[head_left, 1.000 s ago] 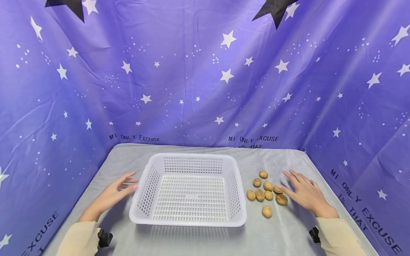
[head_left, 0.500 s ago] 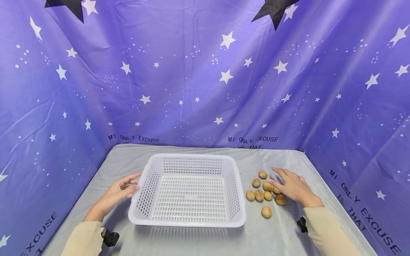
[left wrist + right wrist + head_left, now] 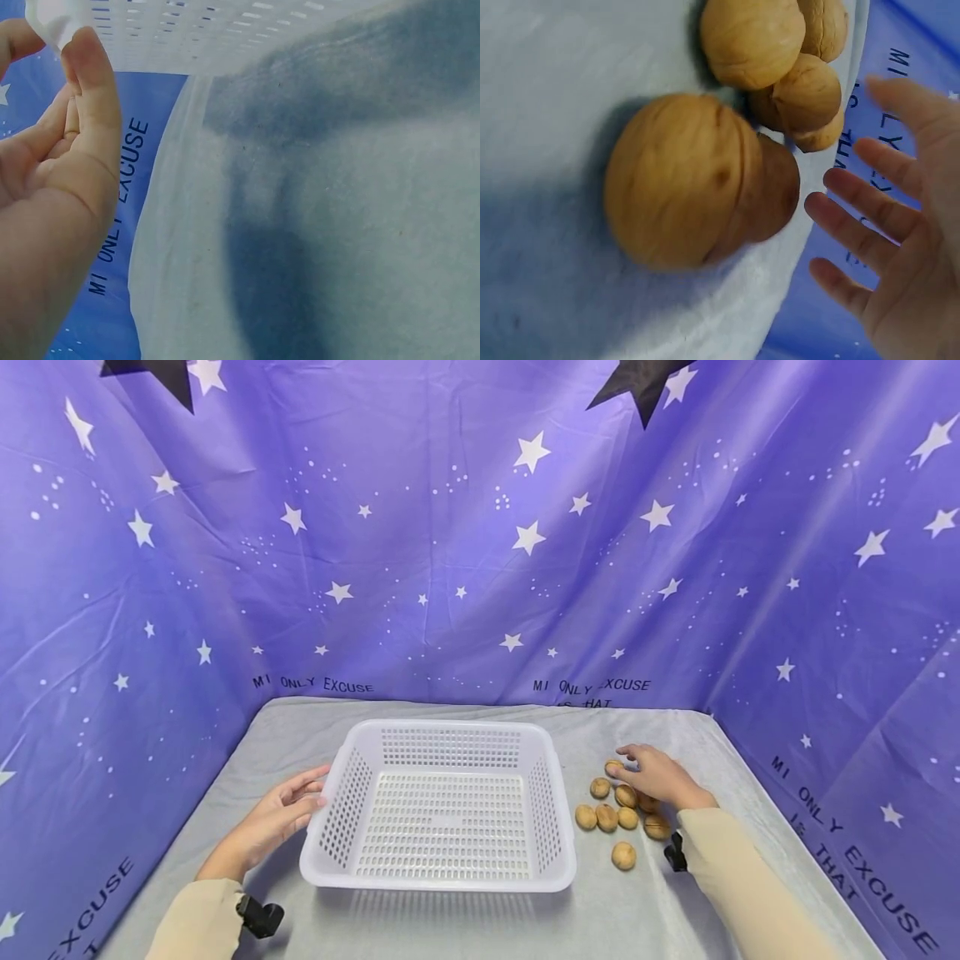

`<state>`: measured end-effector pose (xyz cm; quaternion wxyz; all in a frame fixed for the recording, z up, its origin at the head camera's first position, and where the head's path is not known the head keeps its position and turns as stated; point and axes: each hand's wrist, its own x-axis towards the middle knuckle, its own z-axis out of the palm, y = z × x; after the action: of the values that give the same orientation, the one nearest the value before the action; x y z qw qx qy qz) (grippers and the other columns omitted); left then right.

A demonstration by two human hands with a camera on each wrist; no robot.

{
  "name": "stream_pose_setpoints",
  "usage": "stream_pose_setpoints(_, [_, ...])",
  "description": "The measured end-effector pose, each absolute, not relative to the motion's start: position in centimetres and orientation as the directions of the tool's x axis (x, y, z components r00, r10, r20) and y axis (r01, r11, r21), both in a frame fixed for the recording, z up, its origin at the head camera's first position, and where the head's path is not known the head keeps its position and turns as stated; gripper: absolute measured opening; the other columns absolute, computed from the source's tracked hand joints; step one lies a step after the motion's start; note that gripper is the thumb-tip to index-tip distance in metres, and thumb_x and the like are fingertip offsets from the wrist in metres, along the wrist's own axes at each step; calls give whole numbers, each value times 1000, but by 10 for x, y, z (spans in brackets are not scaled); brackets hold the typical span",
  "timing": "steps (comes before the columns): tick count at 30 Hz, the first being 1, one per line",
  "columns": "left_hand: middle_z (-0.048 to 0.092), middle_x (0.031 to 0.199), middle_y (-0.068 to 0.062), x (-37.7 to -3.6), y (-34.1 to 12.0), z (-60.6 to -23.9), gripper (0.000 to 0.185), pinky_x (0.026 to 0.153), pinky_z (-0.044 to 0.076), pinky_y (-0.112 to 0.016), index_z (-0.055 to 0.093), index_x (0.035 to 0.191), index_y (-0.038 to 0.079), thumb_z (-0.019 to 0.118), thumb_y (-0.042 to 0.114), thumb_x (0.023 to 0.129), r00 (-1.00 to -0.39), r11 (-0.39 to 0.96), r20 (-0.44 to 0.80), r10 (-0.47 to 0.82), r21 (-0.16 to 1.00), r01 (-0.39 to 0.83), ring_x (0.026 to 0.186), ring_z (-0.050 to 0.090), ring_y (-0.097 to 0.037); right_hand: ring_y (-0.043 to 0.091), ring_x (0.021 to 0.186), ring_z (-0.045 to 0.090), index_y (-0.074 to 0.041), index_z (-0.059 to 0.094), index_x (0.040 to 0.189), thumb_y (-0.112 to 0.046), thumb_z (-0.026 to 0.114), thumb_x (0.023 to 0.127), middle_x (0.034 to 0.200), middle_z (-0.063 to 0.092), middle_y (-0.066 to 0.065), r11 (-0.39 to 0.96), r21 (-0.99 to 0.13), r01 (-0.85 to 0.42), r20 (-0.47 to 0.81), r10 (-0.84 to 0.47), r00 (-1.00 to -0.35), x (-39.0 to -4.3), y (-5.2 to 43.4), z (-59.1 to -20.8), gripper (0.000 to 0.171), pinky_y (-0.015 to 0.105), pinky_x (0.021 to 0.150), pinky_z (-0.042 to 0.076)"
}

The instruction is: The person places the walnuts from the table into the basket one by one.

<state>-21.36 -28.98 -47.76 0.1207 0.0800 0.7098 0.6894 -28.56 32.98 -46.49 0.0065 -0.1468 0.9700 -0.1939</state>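
A white plastic basket (image 3: 438, 884) with perforated walls and base stands on the grey cloth. My left hand (image 3: 264, 827) is at its left side; the left wrist view has the rim (image 3: 56, 21) between thumb and fingers. Several brown walnuts (image 3: 624, 856) lie loose to the right of the basket. Over the far end of this group is my right hand (image 3: 662, 777), thumb and forefinger beside the farthest walnut (image 3: 612, 767), which they partly cover. In the right wrist view its fingers are spread apart, with large walnuts (image 3: 675, 184) in front of the camera.
Purple star-printed curtains (image 3: 450, 543) surround the table on the back and both sides. Grey cloth (image 3: 420, 931) covers the tabletop. A black wrist camera (image 3: 258, 917) sits under the left sleeve, another black camera (image 3: 675, 852) under the right one, close to the walnuts.
My right hand has moved left and slightly away from me, over the walnuts to the farthest one. My left hand has come in to the basket's rim. Basket and walnuts look unmoved.
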Motion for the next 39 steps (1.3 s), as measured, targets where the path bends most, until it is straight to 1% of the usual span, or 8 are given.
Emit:
stream_pose_setpoints(4, [50,131,-14,-214,-291,-478,68,97,53,-28,21,155,-7,59,4,100,-952,11,-48,302,999,-47,112,60,-13,45,106,60,9,61,127,-26,67,97,116,63,30,858,-437,-271,17,-293,-956,-299,328,-470,46,59,89,51])
stream_pose_setpoints(9, [50,132,-14,-215,-291,-479,67,97,52,-27,19,154,-8,57,2,100,-945,-9,-31,325,999,-36,113,59,-13,34,95,63,5,66,118,-24,71,94,103,67,19,863,-474,-176,-60,-232,-971,-308,327,-477,37,52,85,53])
stream_pose_setpoints(12, [50,132,-14,-216,-290,-478,67,98,51,-26,18,155,-8,57,2,100,-941,-8,-26,337,999,-31,113,59,-13,30,92,63,4,66,116,-22,71,94,101,67,16,863,-490,-121,-113,-200,-973,-309,327,-476,35,50,84,54])
stream_pose_setpoints(15, [51,133,-15,-216,-290,-478,66,98,51,-27,19,154,-9,56,2,100,-939,-15,-20,342,1000,-27,114,59,-14,31,92,63,5,66,117,-20,71,94,102,67,17,857,-503,-115,-122,-202,-972,-308,326,-470,34,51,84,53])
stream_pose_setpoints(24, [50,133,-16,-215,-292,-479,65,98,51,-26,18,154,-10,54,1,101,-936,-22,-9,353,1000,-18,113,59,-13,32,91,64,7,67,115,-16,72,92,99,68,16,827,-472,-305,57,-317,-947,-310,316,-442,33,48,77,55])
stream_pose_setpoints(28, [51,132,-15,-215,-292,-478,65,98,51,-26,18,154,-11,54,0,101,-937,-26,-11,351,999,-21,113,59,-13,33,93,66,7,67,117,-15,72,92,101,69,16,806,-472,-356,113,-345,-932,-312,305,-423,33,47,78,57])
stream_pose_setpoints(33, [51,132,-14,-216,-293,-478,65,98,51,-26,17,154,-11,54,0,101,-934,-27,-9,356,999,-20,113,59,-13,30,92,68,3,68,117,-17,75,91,104,70,15,790,-456,-409,167,-375,-912,-314,278,-396,34,44,78,59])
stream_pose_setpoints(39, [51,132,-13,-216,-293,-480,66,99,51,-28,18,154,-9,55,0,100,-937,-19,-23,350,999,-32,113,60,-14,25,92,67,1,70,114,-12,78,88,103,68,10,744,-431,-511,231,-457,-859,-312,232,-368,31,37,78,59])
